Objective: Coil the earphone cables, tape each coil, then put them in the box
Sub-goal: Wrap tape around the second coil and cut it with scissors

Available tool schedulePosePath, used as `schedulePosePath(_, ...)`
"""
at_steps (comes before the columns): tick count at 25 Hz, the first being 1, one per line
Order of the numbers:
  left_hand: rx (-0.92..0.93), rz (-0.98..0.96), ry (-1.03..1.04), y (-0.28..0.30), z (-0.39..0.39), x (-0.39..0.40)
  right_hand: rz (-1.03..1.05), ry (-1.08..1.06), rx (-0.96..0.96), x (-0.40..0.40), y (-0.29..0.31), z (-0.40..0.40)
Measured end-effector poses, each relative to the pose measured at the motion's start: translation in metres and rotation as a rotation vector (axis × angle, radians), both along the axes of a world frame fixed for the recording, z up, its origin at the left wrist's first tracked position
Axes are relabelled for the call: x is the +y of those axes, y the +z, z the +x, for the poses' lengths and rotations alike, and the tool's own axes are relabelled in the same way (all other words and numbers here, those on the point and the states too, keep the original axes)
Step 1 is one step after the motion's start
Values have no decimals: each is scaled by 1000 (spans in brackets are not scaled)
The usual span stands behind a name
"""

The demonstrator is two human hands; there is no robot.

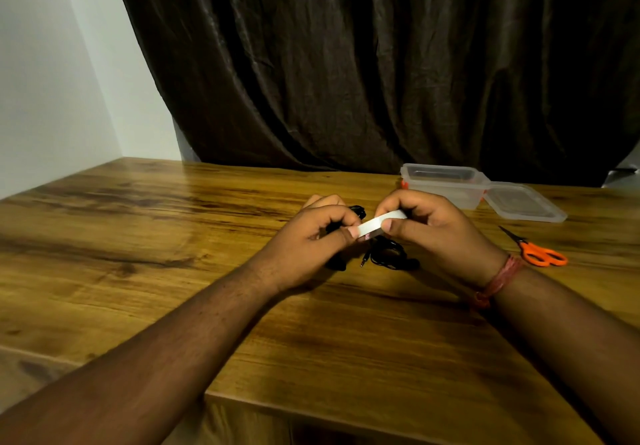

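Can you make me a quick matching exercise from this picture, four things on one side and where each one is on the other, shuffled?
Things:
1. tape roll
2. scissors
3. clear box
4. black earphone cable

Places:
A. far right of the table, lid open beside it
B. on the table beneath the hands
C. held between both hands
D. on the table right of the right hand

Pairs: 1-C, 2-D, 3-A, 4-B

No readable text anywhere; the tape roll point(375, 225) perhaps bears a blurred mark
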State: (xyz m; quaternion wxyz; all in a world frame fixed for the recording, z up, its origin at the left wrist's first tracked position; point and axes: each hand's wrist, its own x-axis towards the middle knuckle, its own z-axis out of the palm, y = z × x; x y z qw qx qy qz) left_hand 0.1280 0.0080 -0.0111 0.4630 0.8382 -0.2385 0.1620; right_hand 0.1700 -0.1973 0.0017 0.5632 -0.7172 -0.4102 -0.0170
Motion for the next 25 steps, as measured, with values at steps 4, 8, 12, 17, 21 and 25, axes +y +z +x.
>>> schedulePosePath(4,4,-7,-6,1,-1,-1,9,8,22,0,-2,1)
schedulePosePath(8,19,-10,-16,1,-2,-1,-6,10,21,0,-3,1)
schedulePosePath(12,30,-44,-14,1,0,-2,10,-4,15,1,0,0)
schedulePosePath(17,8,-42,-34,-3,4,1,-25,15,2,1,0,-1)
schedulePosePath(21,16,10,-1,-1,4,0,-16,14,13,1,-1,0)
schedulePosePath(25,-37,92,-18,1,2,-2,-13,25,13,4,-4,0)
